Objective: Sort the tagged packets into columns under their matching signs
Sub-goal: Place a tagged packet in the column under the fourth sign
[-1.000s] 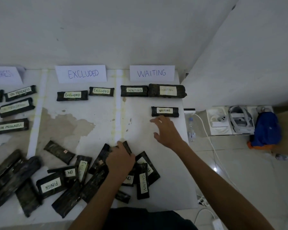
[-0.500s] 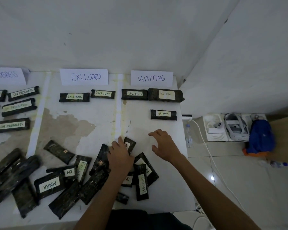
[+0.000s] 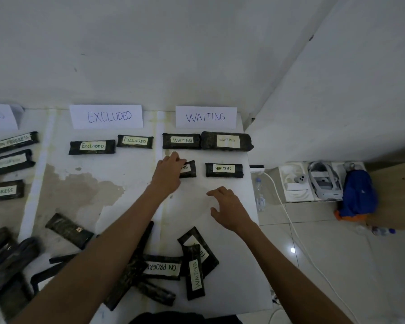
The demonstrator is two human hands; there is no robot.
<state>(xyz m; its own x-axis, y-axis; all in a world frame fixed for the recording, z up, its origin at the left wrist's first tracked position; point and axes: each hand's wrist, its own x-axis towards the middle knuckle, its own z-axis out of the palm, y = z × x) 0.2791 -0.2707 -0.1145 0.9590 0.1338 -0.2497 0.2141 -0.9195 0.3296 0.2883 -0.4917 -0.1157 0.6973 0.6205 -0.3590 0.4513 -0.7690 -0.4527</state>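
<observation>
Black packet (image 3: 189,169), tag mostly hidden, lies gripped by the left hand (image 3: 169,172) under the WAITING sign (image 3: 206,117). Right hand (image 3: 229,208) hovers nearby, fingers spread and apparently holding nothing.

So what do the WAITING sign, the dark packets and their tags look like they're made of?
WAITING sign: plain white paper, matte, hand-lettered in blue marker. WAITING packet: apparently a dark wrapped bundle, plastic or fabric, its surface crinkled and dull; can't tell which. Its tag: probably pale paper tape or a sticker, handwritten.
</observation>
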